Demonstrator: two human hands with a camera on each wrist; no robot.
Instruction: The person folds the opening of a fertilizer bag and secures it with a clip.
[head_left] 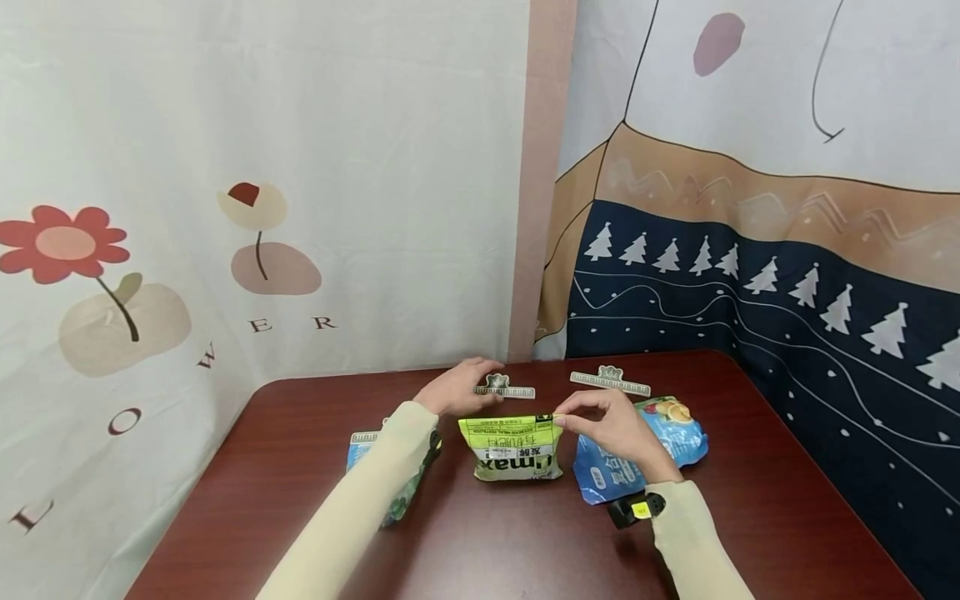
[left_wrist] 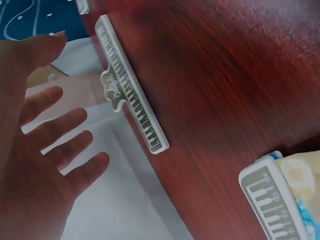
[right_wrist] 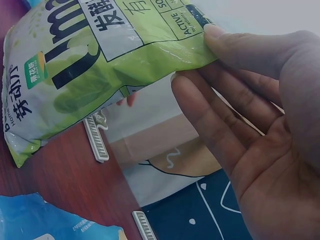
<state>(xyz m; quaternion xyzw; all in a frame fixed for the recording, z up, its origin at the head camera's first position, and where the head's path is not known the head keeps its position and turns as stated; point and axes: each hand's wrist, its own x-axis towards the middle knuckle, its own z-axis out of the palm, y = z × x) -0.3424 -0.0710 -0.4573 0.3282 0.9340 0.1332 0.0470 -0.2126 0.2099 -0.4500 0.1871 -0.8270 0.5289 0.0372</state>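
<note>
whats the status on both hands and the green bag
Right hand pinching green bag by top corner. Left hand near clip, holding nothing. No obstacle seen between.

We get even, fairly bright light, soft glare on the table [head_left: 517, 533], faint shadows; wrist views look dimmer.

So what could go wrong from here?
The right grip pinches the green bag by one top corner, so the bag might tip or twist. The clip beside the left grip lies near the far edge of the table; a fumble could nudge it over.
</note>
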